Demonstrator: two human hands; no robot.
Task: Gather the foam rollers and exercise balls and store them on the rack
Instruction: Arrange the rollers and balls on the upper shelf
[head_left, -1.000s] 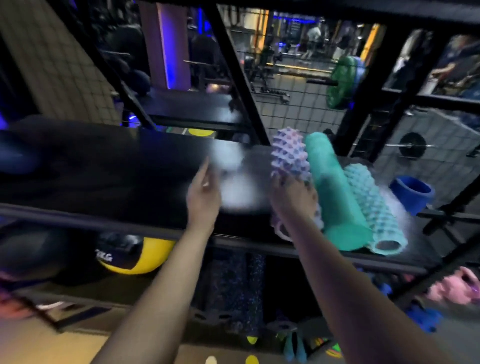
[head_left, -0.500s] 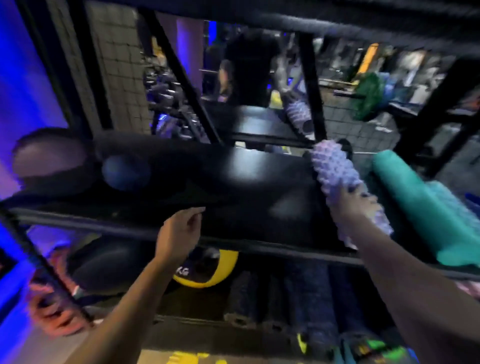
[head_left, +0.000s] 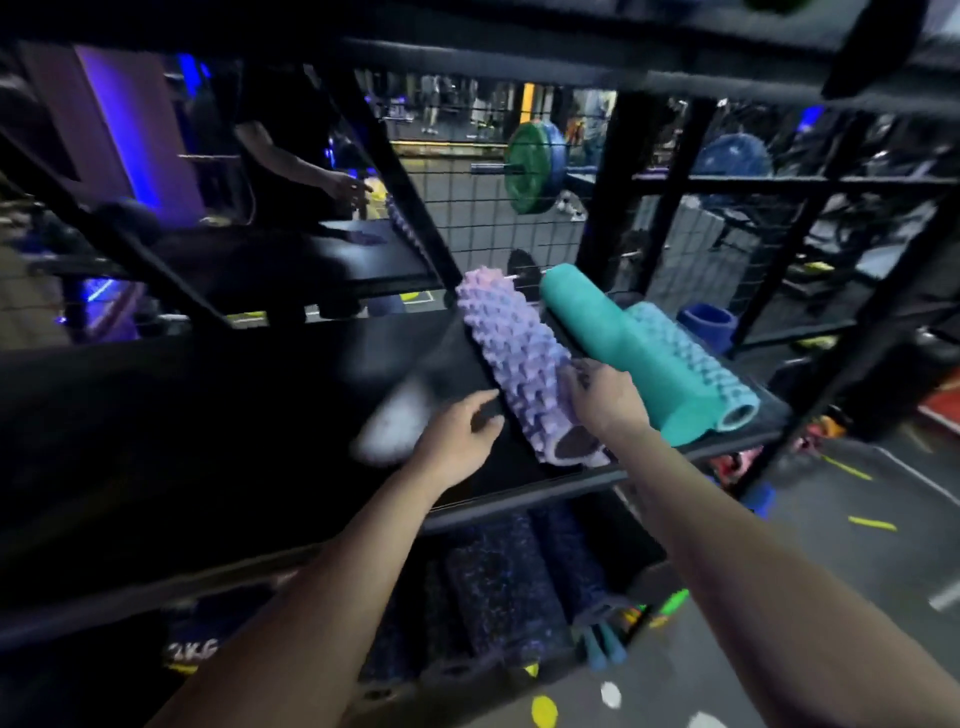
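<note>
A purple knobbly foam roller (head_left: 511, 358) lies on the black middle shelf (head_left: 249, 415) of the rack, its open end toward me. My right hand (head_left: 605, 397) grips its near right side, wedged between it and a smooth teal roller (head_left: 621, 340). A light-blue ridged roller (head_left: 685, 358) lies to the right of the teal one. My left hand (head_left: 460, 434) hovers just left of the purple roller with loosely curled fingers and holds nothing.
Dark speckled rollers (head_left: 498, 582) fill the lower shelf, beside a ball marked 2KG (head_left: 192, 649). Black uprights and a diagonal brace (head_left: 395, 171) frame the shelf. Another person's arm (head_left: 311, 171) reaches in behind the rack. A blue cylinder (head_left: 709, 322) stands at the far right.
My view swung back to the right. The right hand stays on the purple roller, which now lies close against the teal one. My left hand has moved right, near the roller.
</note>
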